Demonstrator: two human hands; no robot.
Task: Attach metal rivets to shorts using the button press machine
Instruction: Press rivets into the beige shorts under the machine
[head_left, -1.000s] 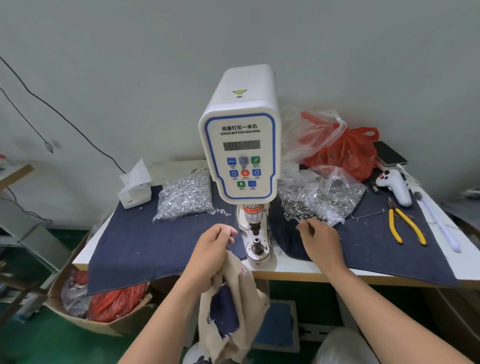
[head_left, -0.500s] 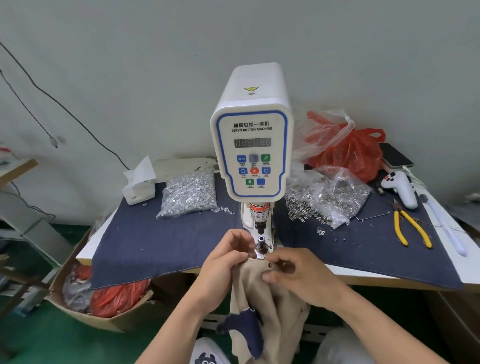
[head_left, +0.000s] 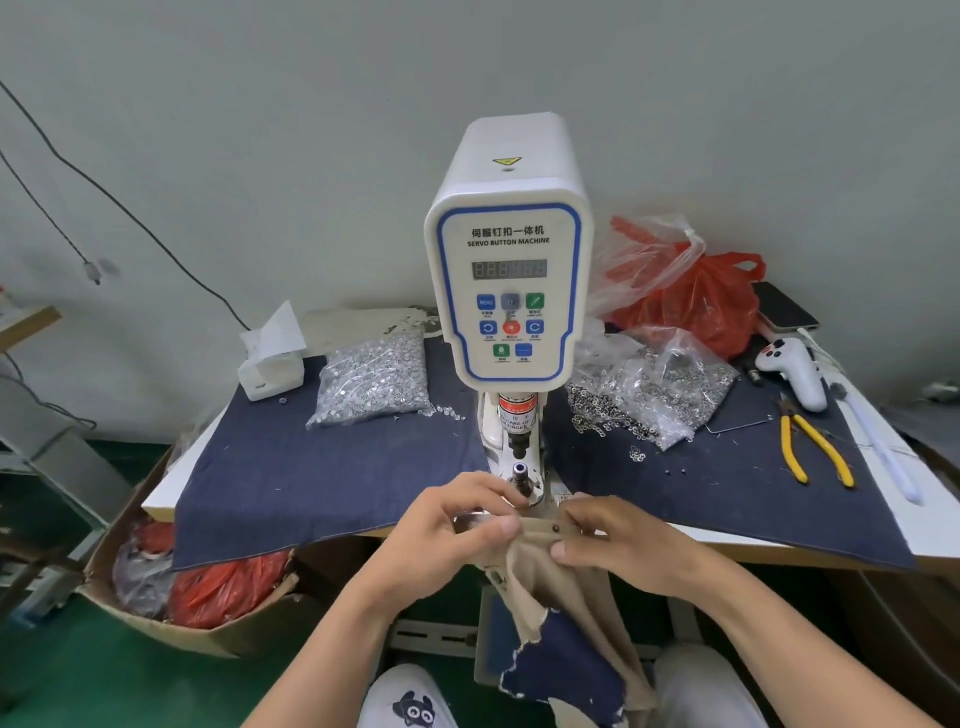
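The white servo button press machine (head_left: 508, 270) stands at the table's middle, its lower die post (head_left: 521, 475) just beyond my hands. Tan shorts (head_left: 550, 587) with a dark blue patch hang off the table's front edge. My left hand (head_left: 447, 525) pinches the waistband on the left, and my right hand (head_left: 618, 535) pinches it on the right. A small dark rivet (head_left: 556, 529) shows on the band between my thumbs. A clear bag of silver rivets (head_left: 374, 379) lies left of the machine, and another open bag of metal parts (head_left: 654, 395) lies right of it.
Dark denim cloth (head_left: 311, 478) covers the table. A tissue box (head_left: 270, 364) sits back left; a red plastic bag (head_left: 711, 306), a white controller (head_left: 795, 369), a phone and yellow pliers (head_left: 815, 452) lie right. A cardboard box with red bags (head_left: 197, 592) stands on the floor left.
My right hand came back from the bag of metal parts to the shorts. Both hands have since lifted the waistband up near the die and spread it between them.
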